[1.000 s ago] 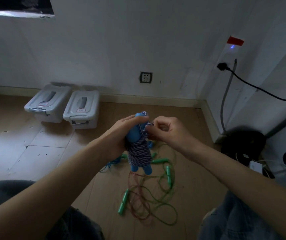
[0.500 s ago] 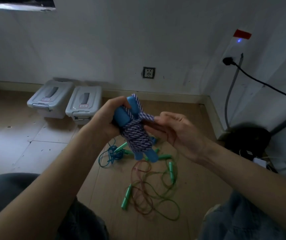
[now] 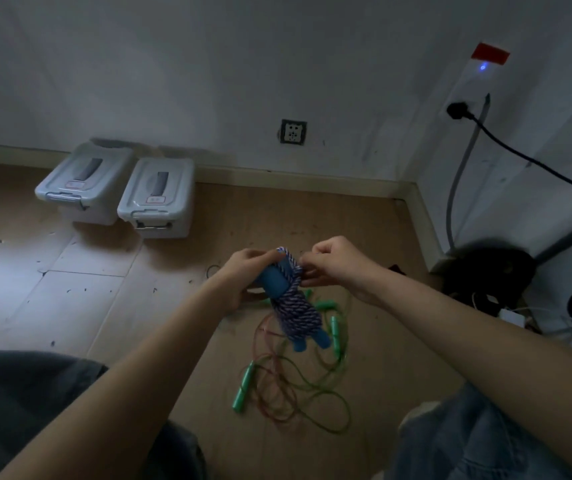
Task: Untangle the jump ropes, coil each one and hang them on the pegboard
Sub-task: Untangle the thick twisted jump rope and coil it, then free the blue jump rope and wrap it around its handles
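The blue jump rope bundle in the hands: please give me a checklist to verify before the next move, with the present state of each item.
1. Left hand grips the blue handles of the bundle: ok.
2. Right hand pinches the rope at the top of the striped coil: ok.
3. Loose end tucked and secure: cannot tell, fingers hide it.
4. Coil wound tight, no loops hanging: ok.
5. Green-handled ropes on the floor untangled: not ok, they lie in a mixed pile.
6. Pegboard within reach: cannot tell, it is not in view.

dim white walls, wooden floor, two lidded grey bins by the baseboard
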Action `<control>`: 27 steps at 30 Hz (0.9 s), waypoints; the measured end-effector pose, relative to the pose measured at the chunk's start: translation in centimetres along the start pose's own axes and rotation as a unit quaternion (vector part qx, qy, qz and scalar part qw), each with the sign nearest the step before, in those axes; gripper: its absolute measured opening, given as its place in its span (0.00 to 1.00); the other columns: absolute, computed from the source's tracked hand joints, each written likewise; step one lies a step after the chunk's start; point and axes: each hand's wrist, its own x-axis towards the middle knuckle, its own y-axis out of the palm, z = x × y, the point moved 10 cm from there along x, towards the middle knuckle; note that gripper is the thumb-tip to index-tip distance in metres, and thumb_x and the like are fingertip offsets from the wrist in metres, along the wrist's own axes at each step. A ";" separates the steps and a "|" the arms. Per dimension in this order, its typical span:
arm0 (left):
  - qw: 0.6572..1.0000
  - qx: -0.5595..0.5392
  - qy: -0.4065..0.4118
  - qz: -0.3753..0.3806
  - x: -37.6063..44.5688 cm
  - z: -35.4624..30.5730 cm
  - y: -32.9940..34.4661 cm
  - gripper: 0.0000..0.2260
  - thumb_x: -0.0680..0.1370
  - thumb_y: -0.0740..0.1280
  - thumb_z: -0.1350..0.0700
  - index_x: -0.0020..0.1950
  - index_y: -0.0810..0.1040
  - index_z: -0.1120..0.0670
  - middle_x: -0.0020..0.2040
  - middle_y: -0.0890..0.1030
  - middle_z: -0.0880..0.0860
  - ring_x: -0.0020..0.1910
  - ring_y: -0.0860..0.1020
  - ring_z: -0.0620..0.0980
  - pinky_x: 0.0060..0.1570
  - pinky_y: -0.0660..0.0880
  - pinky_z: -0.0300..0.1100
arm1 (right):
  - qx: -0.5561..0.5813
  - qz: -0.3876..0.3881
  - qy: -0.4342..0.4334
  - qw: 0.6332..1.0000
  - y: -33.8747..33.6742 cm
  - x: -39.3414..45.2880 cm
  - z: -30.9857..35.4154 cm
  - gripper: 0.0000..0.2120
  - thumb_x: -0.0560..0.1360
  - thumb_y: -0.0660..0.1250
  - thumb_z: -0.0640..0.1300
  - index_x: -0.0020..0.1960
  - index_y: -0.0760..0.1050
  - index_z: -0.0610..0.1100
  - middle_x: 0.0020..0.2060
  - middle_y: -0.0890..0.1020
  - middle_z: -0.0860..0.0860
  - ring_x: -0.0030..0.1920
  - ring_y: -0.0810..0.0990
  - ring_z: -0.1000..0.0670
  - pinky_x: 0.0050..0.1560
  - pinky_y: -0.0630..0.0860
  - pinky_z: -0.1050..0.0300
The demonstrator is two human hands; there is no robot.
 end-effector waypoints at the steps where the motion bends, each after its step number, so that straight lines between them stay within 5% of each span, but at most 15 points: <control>1: 1.000 0.006 0.001 -0.009 0.7 0.8 -0.4 0.22 0.73 0.68 0.46 0.62 0.72 0.57 0.55 0.77 0.56 0.52 0.77 0.54 0.40 0.75 0.43 | -0.016 -0.020 0.017 1.000 -0.3 1.1 -0.9 0.17 0.75 0.65 0.35 0.30 0.64 0.42 0.34 0.76 0.42 0.34 0.81 0.49 0.33 0.81 0.61; 4: 0.999 0.020 -0.022 -0.044 2.8 3.7 -2.0 0.20 0.75 0.65 0.46 0.61 0.71 0.58 0.55 0.77 0.54 0.48 0.77 0.50 0.41 0.72 0.41 | -0.004 -0.066 0.077 0.995 -0.8 4.4 -4.3 0.14 0.74 0.66 0.36 0.32 0.66 0.40 0.37 0.76 0.42 0.40 0.81 0.45 0.42 0.82 0.54; 9: 0.991 0.050 -0.075 -0.096 6.7 9.0 -3.9 0.10 0.79 0.59 0.59 0.58 0.73 0.60 0.41 0.77 0.53 0.34 0.75 0.45 0.35 0.68 0.37 | 0.090 -0.123 0.148 0.977 -0.5 11.4 -10.6 0.05 0.75 0.64 0.33 0.41 0.70 0.36 0.34 0.74 0.45 0.34 0.76 0.52 0.40 0.80 0.57; 14: 0.987 0.090 -0.099 -0.085 11.2 13.0 -3.3 0.07 0.79 0.57 0.62 0.54 0.72 0.59 0.46 0.78 0.56 0.35 0.76 0.44 0.35 0.68 0.37 | 0.080 -0.156 0.122 0.977 0.2 18.6 -13.1 0.11 0.76 0.63 0.36 0.35 0.70 0.42 0.32 0.76 0.47 0.35 0.78 0.49 0.53 0.79 0.51; 16: 0.986 0.101 -0.105 -0.085 12.8 14.4 -3.2 0.08 0.79 0.57 0.62 0.55 0.73 0.60 0.45 0.78 0.55 0.35 0.76 0.44 0.35 0.69 0.37 | 0.091 -0.124 0.124 0.980 1.2 20.7 -13.7 0.04 0.78 0.61 0.37 0.47 0.74 0.41 0.41 0.79 0.43 0.45 0.80 0.45 0.56 0.77 0.50; 19: 0.979 0.138 -0.122 -0.088 14.2 16.5 -3.0 0.09 0.78 0.58 0.63 0.55 0.74 0.62 0.46 0.79 0.56 0.36 0.77 0.47 0.36 0.71 0.38 | 0.152 -0.054 0.148 0.976 2.8 21.9 -16.2 0.22 0.79 0.57 0.35 0.72 0.60 0.45 0.64 0.72 0.39 0.60 0.76 0.40 0.56 0.75 0.51; 21: 0.971 0.186 -0.132 -0.072 14.8 18.2 -2.7 0.09 0.77 0.60 0.61 0.55 0.75 0.61 0.49 0.80 0.57 0.44 0.79 0.52 0.42 0.73 0.42 | 0.152 -0.041 0.136 0.978 2.8 21.7 -17.4 0.30 0.79 0.56 0.34 0.76 0.49 0.51 0.69 0.67 0.43 0.59 0.76 0.41 0.51 0.75 0.53; 24: 0.934 0.339 -0.109 -0.019 14.6 19.5 -1.3 0.14 0.75 0.65 0.53 0.58 0.74 0.57 0.57 0.77 0.58 0.55 0.76 0.56 0.51 0.71 0.42 | 0.086 -0.074 0.079 0.990 1.2 22.0 -17.7 0.33 0.79 0.55 0.32 0.76 0.45 0.52 0.65 0.70 0.43 0.43 0.79 0.46 0.39 0.76 0.62; 27: 0.890 0.454 -0.038 -0.030 13.0 19.5 -0.2 0.24 0.72 0.69 0.46 0.65 0.68 0.51 0.61 0.67 0.58 0.59 0.69 0.61 0.57 0.69 0.50 | 0.022 -0.225 0.040 0.973 -2.4 19.7 -17.9 0.27 0.77 0.57 0.32 0.73 0.58 0.49 0.50 0.76 0.47 0.38 0.79 0.48 0.39 0.78 0.60</control>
